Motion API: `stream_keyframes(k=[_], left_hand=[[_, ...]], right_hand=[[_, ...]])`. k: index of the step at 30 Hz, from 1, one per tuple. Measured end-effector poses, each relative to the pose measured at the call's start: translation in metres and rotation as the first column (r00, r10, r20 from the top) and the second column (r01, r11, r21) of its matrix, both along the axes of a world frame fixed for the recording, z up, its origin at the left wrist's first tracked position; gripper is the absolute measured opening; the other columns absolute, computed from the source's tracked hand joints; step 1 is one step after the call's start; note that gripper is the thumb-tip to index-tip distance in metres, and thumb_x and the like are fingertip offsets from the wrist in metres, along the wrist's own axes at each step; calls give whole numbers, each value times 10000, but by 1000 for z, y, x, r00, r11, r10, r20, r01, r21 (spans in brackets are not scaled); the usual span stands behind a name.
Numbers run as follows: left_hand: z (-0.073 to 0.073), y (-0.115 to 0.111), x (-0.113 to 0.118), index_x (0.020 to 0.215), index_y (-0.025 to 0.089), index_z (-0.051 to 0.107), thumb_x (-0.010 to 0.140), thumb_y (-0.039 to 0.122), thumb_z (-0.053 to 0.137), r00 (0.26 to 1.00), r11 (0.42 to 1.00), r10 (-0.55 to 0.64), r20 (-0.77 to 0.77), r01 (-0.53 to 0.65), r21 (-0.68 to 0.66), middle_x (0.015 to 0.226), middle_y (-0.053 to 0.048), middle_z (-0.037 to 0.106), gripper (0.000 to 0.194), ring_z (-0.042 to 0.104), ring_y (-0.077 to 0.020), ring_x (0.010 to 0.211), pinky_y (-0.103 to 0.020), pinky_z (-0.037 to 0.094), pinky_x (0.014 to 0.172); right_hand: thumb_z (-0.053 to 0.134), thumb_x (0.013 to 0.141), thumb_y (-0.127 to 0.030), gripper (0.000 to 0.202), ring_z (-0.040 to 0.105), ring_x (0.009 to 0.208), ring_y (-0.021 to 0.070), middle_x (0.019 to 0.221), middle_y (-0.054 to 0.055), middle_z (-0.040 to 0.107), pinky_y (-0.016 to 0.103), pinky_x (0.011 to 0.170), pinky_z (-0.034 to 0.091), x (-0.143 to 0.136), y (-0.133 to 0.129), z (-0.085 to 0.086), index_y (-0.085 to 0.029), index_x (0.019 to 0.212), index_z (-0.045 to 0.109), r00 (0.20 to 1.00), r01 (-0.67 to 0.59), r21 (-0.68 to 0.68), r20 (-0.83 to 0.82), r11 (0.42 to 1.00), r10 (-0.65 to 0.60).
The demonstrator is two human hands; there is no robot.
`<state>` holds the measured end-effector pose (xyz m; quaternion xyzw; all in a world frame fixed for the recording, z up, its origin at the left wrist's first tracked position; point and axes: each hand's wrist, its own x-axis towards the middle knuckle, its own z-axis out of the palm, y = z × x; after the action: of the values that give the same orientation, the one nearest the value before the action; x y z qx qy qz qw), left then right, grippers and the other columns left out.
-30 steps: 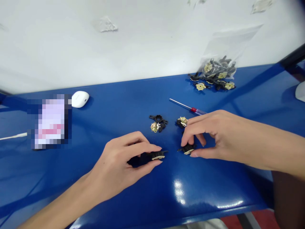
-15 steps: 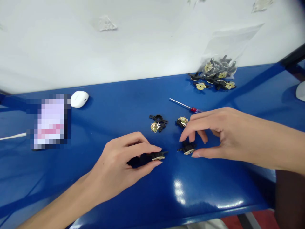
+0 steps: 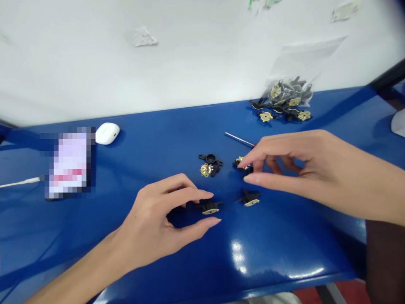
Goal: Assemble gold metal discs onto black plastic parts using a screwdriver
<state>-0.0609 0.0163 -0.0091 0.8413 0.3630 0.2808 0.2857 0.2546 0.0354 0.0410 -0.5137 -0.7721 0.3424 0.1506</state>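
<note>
Left hand is gaping wide around a black part with a brass plate; thumb and index are standing clear of it, and the part is sitting on the blue table between them. Can't tell if the rear fingers are touching it.

Right hand is holding a narrower gap, thumb and index apart, over a brass-topped piece; index tip is covering some of it, contact can't be told. Second black part is lying free below that hand, right of the left hand's part.

Black frame and brass disc are lying together between the hands, farther back. Screwdriver is pointing its shaft left, handle hiding behind the right hand. Clear bag is leaning against the wall, loose parts lying in front. White case is resting beside the pixelated phone, far left.
</note>
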Motion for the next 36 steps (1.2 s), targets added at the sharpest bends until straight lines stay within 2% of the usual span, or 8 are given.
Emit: stream_keyframes(k=[6, 10, 13, 21, 24, 27, 31, 36], left_hand=[[6, 2, -1, 1128, 283, 893, 1100, 250, 765, 969, 967, 246, 27, -247, 60, 1079, -5, 884, 136, 819, -180, 915, -316, 661, 851], [3, 3, -2, 1261, 384, 881, 1083, 325, 829, 854, 857, 511, 95, -515, 24, 1226, 73, 911, 194, 850, -212, 1108, -364, 660, 1058], [2, 4, -2, 1104, 375, 908, 1010, 371, 921, 779, 790, 611, 139, -611, -47, 1122, 86, 917, 95, 854, -205, 1027, -365, 673, 1031], [3, 12, -9, 1138, 340, 901, 921, 385, 996, 799, 819, 574, 177, -559, -134, 1132, 32, 905, 241, 846, -270, 1098, -481, 657, 1153], [3, 13, -9, 1040, 333, 909, 966, 367, 954, 795, 810, 586, 159, -574, -118, 1131, 32, 920, 93, 857, -278, 1160, -507, 622, 1231], [3, 13, -8, 903, 291, 881, 942, 314, 971, 776, 803, 596, 207, -575, -154, 1062, 21, 914, 101, 871, -262, 1076, -478, 683, 1166], [3, 13, -5, 1094, 251, 896, 874, 203, 1004, 741, 816, 576, 345, -494, -301, 1160, -13, 892, 250, 876, -251, 1071, -441, 727, 1123], [5, 14, -6, 1062, 217, 879, 892, 174, 978, 740, 815, 570, 357, -453, -362, 1076, -37, 906, 201, 888, -241, 1014, -402, 746, 1062]], right_hand=[[764, 1042, -646, 316, 616, 641, 149, 868, -40, 809, 346, 586, 448, 1, 2, 0, -349, 1064, 869, 988, 151, 141, -8, 978, -151], [717, 1066, -676, 354, 632, 662, 147, 914, -47, 822, 352, 592, 447, 0, 2, 0, -354, 1071, 864, 984, 176, 183, 0, 967, -179], [716, 1077, -645, 331, 634, 687, 143, 924, -54, 822, 358, 631, 447, -3, 1, 0, -348, 1047, 860, 983, 184, 203, -10, 962, -186], [722, 1081, -516, 235, 714, 785, 210, 983, -14, 842, 383, 739, 485, -21, 11, -8, -314, 1071, 842, 985, 171, 194, -27, 966, -169], [715, 1081, -434, 190, 719, 818, 228, 998, 10, 841, 392, 790, 488, -31, 18, -10, -298, 1088, 847, 995, 75, 236, 51, 969, -89], [704, 1079, -398, 204, 718, 843, 233, 996, 42, 829, 379, 777, 473, -41, 27, -12, -267, 1113, 858, 993, -9, 225, 118, 974, -18], [717, 1071, -349, 177, 710, 876, 225, 1027, 47, 825, 362, 770, 467, -54, 40, -20, -248, 1124, 852, 990, -44, 193, 143, 980, 17], [722, 1066, -326, 151, 717, 892, 214, 1032, 31, 837, 352, 760, 465, -67, 51, -26, -253, 1096, 852, 988, -75, 163, 144, 984, 51]])
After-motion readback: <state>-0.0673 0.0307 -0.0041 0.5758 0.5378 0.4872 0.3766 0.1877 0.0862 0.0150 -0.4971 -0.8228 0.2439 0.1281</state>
